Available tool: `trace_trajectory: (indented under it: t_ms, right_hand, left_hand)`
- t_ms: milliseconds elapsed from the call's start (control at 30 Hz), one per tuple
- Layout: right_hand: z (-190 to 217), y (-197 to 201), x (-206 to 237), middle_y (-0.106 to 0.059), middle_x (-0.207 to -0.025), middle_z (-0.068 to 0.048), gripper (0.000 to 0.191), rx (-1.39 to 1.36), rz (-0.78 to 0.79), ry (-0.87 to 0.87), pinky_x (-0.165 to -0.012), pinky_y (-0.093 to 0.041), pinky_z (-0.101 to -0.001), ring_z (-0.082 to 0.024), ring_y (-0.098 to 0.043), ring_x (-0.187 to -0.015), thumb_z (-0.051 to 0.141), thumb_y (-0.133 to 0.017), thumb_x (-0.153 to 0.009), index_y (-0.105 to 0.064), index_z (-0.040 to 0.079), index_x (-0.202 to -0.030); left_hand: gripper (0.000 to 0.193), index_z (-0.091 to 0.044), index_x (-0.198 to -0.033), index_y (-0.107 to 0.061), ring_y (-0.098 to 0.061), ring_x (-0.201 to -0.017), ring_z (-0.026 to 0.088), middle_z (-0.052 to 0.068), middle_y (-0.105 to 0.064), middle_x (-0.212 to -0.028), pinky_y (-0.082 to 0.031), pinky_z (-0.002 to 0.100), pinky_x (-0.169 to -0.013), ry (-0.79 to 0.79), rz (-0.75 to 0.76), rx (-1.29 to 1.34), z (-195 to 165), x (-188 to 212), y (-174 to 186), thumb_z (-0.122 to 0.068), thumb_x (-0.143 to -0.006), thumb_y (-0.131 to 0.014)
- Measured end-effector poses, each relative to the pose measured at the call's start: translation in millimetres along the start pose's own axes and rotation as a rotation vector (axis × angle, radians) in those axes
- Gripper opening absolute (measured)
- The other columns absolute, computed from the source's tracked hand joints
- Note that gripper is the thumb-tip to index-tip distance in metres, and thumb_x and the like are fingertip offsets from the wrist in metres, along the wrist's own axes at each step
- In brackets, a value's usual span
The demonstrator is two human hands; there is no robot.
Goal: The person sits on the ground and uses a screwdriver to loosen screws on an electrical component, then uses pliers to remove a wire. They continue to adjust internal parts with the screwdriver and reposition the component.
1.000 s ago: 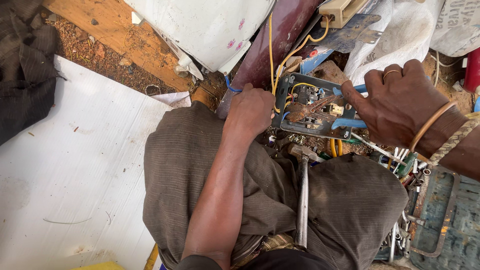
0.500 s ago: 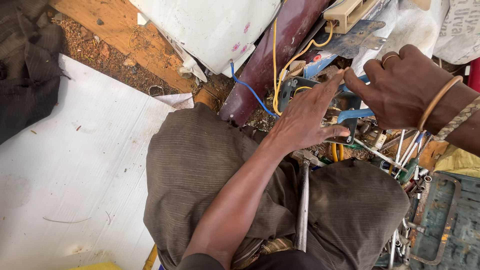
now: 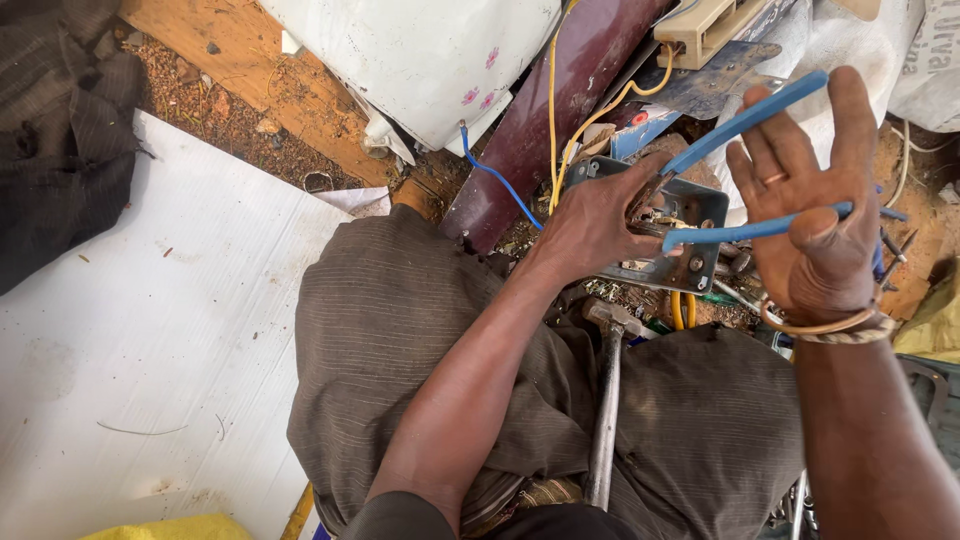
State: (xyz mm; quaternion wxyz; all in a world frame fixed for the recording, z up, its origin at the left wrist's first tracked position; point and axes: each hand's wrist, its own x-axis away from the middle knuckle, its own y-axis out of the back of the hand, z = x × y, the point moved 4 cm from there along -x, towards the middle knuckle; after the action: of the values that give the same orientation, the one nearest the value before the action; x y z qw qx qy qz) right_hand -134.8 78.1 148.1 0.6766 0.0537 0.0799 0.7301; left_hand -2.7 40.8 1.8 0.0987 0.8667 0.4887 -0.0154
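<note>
My left hand [image 3: 598, 222] grips a grey metal box [image 3: 668, 240] with wiring inside, held just past my knees. My right hand [image 3: 808, 205] is closed around the blue handles of a pair of pliers [image 3: 745, 168], whose jaws reach into the box; the jaws themselves are hidden behind my left hand. Yellow wires [image 3: 560, 110] and a blue wire [image 3: 495, 172] run from the box up toward a dark red panel [image 3: 565, 95]. A hammer [image 3: 606, 400] lies along my lap between my legs.
A white sheet [image 3: 130, 350] covers the ground at left, with dark cloth [image 3: 55, 150] on its far corner. A wooden plank [image 3: 240, 70], a white casing [image 3: 420, 55], a beige plastic part [image 3: 705, 25] and scrap tools [image 3: 900, 250] crowd the top and right.
My left hand has closed on the metal box after being spread over it. My right hand has taken up the blue-handled pliers and brought them to the box.
</note>
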Motion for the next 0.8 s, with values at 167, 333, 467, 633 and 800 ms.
trace_trajectory:
  t_ms: [167, 333, 467, 633, 800]
  right_hand:
    - [-43, -6, -7, -0.053, -0.131, -0.019, 0.080, -0.409, -0.207, 0.137, -0.112, -0.049, -0.0440, -0.030, -0.056, -0.123, 0.027, -0.079, -0.101, -0.034, -0.002, -0.160]
    - [-38, -11, -18, -0.059, -0.109, -0.014, 0.034, -0.345, -0.284, 0.224, -0.096, -0.052, -0.0408, -0.022, -0.058, -0.097, 0.017, -0.067, -0.101, -0.056, -0.005, -0.125]
    - [-40, -8, -21, -0.056, -0.103, -0.013, 0.026, -0.336, -0.249, 0.185, -0.095, -0.053, -0.0396, -0.021, -0.057, -0.092, 0.015, -0.063, -0.101, -0.054, -0.002, -0.118]
    - [-53, -7, -32, -0.051, -0.092, -0.009, 0.021, -0.390, -0.223, 0.202, -0.087, -0.051, -0.0374, -0.019, -0.053, -0.083, 0.015, -0.065, -0.106, -0.054, -0.002, -0.112]
    - [-55, -4, -39, -0.053, -0.085, -0.009, 0.018, -0.341, -0.237, 0.192, -0.081, -0.052, -0.0370, -0.017, -0.052, -0.075, 0.015, -0.065, -0.105, -0.055, 0.001, -0.105]
  left_hand:
    - [0.109, -0.011, -0.150, -0.048, -0.067, -0.123, 0.033, 0.018, -0.068, -0.135, -0.053, 0.044, -0.106, -0.121, 0.005, -0.095, -13, -1, 16, -0.040, -0.056, -0.096]
    - [0.120, 0.002, -0.152, -0.038, -0.052, -0.136, 0.040, 0.026, -0.054, -0.145, -0.045, 0.049, -0.112, -0.320, 0.023, 0.008, -34, -1, 17, -0.041, -0.060, -0.101]
    - [0.110, -0.007, -0.155, -0.039, -0.063, -0.129, 0.034, 0.018, -0.064, -0.140, -0.053, 0.044, -0.108, -0.094, 0.064, -0.024, -27, -9, 5, -0.037, -0.066, -0.095]
    - [0.108, -0.009, -0.156, -0.041, -0.066, -0.131, 0.033, 0.018, -0.065, -0.142, -0.055, 0.042, -0.109, -0.149, -0.003, 0.059, -17, -12, 9, -0.038, -0.068, -0.095]
    - [0.102, -0.007, -0.154, -0.046, -0.067, -0.132, 0.031, 0.019, -0.064, -0.144, -0.056, 0.041, -0.109, -0.114, -0.044, 0.161, -3, -11, 5, -0.037, -0.070, -0.095]
